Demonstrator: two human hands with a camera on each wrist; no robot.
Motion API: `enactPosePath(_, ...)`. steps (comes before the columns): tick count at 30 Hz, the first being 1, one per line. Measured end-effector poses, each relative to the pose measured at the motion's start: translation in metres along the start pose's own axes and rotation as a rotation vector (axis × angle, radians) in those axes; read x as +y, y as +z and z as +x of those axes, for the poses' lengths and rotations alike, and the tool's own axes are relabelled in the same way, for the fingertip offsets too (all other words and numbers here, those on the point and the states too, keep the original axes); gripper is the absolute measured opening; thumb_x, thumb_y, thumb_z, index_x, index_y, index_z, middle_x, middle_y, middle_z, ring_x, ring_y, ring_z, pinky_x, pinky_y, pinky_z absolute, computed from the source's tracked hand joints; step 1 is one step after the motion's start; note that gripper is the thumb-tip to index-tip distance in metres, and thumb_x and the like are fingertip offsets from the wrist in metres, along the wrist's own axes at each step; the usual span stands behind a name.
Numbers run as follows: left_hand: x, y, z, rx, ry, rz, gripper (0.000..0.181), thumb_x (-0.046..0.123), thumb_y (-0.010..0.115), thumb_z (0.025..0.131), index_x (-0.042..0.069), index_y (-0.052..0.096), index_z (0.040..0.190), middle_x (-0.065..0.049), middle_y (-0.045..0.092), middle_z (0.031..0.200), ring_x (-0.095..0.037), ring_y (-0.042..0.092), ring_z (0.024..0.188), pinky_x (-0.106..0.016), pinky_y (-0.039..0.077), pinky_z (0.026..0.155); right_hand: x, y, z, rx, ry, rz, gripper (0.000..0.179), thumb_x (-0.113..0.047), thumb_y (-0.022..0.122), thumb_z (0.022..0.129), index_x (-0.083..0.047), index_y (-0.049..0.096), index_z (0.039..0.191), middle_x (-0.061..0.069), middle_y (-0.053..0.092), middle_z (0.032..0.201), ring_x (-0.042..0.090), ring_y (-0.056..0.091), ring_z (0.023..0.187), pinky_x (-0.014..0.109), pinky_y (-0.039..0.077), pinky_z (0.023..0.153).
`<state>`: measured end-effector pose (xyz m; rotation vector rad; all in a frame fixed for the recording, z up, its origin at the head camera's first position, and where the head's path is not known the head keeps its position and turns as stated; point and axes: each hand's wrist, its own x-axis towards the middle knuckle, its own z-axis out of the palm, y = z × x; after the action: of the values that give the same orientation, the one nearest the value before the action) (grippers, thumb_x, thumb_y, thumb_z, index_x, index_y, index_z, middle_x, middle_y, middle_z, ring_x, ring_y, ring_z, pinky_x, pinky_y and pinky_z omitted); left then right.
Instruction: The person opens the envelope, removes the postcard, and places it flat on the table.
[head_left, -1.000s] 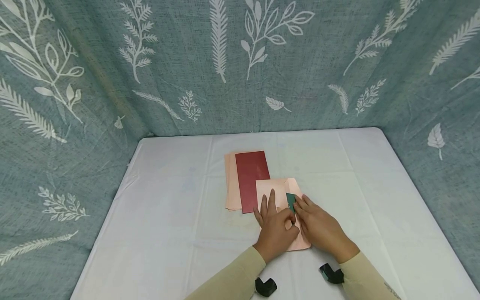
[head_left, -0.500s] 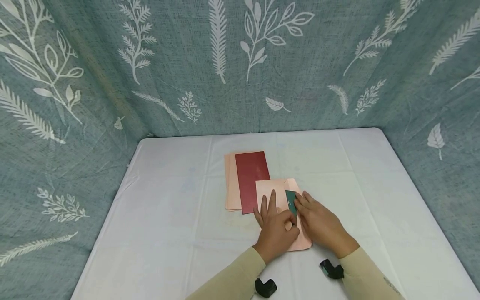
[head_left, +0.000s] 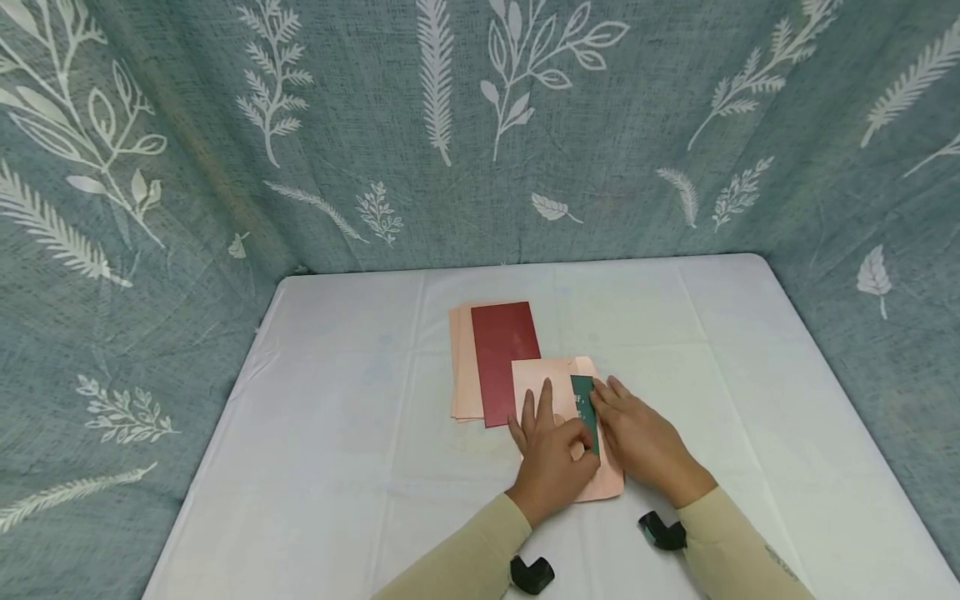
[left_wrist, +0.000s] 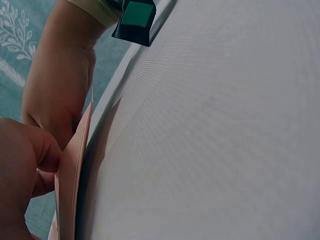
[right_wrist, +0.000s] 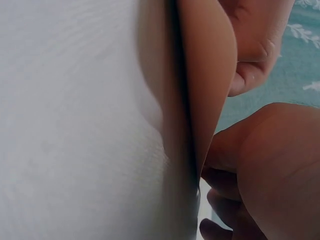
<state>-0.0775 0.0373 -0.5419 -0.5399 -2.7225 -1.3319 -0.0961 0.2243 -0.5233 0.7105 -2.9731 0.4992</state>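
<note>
A peach envelope (head_left: 543, 372) lies on the table in the head view, its flap side toward the right. A green card (head_left: 582, 396) with white print shows at its opening; the left part of the card is hidden under the envelope's front. My left hand (head_left: 553, 467) pinches the envelope's edge between thumb and index finger, the other fingers spread over its front. My right hand (head_left: 648, 450) rests with nearly straight fingers along the card's right edge. In the left wrist view the envelope (left_wrist: 72, 170) is seen edge-on, slightly raised from the table.
A dark red envelope (head_left: 504, 358) lies on several peach envelopes (head_left: 462, 367), just behind and left of the hands. White cloth covers the table (head_left: 337, 417). A teal leaf-patterned curtain (head_left: 480, 208) hangs at the back and sides.
The green card has slid away from me and slightly right, so more of it and its print shows. My right hand has moved a little the same way; the left hand stays in place.
</note>
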Motion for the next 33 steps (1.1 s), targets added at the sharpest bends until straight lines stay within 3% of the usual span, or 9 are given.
enactPosePath(13, -0.0008, 0.0007, 0.0011, 0.007, 0.008, 0.012, 0.022, 0.011, 0.078, 0.088, 0.024, 0.063, 0.077, -0.028, 0.023, 0.174, -0.057, 0.009, 0.158, -0.087, 0.0, 0.111, 0.0018, 0.0023, -0.0022, -0.08, 0.016, 0.113, 0.053, -0.02, 0.063, 0.111, 0.005, 0.052, 0.157, 0.019, 0.043, 0.168, 0.041, 0.036, 0.156, 0.058, 0.038, 0.119)
enactPosePath(21, 0.0004, -0.001, 0.0006, -0.003, -0.004, -0.02, 0.02, 0.012, 0.077, 0.089, 0.023, 0.065, 0.079, -0.028, 0.021, 0.175, -0.057, 0.007, 0.159, -0.086, -0.003, 0.112, 0.0034, 0.0038, -0.003, -0.061, -0.008, 0.082, 0.054, -0.018, 0.067, 0.109, 0.008, 0.054, 0.154, 0.022, 0.045, 0.165, 0.045, 0.037, 0.154, 0.059, 0.038, 0.118)
enactPosePath(33, 0.0003, -0.0003, 0.0004, -0.007, -0.017, -0.005, 0.017, 0.011, 0.074, 0.087, 0.023, 0.065, 0.079, -0.026, 0.021, 0.175, -0.054, 0.008, 0.16, -0.085, -0.001, 0.113, 0.0026, 0.0011, -0.005, -0.057, 0.022, 0.06, 0.057, -0.022, 0.07, 0.107, 0.01, 0.055, 0.152, 0.023, 0.046, 0.164, 0.045, 0.038, 0.153, 0.059, 0.04, 0.117)
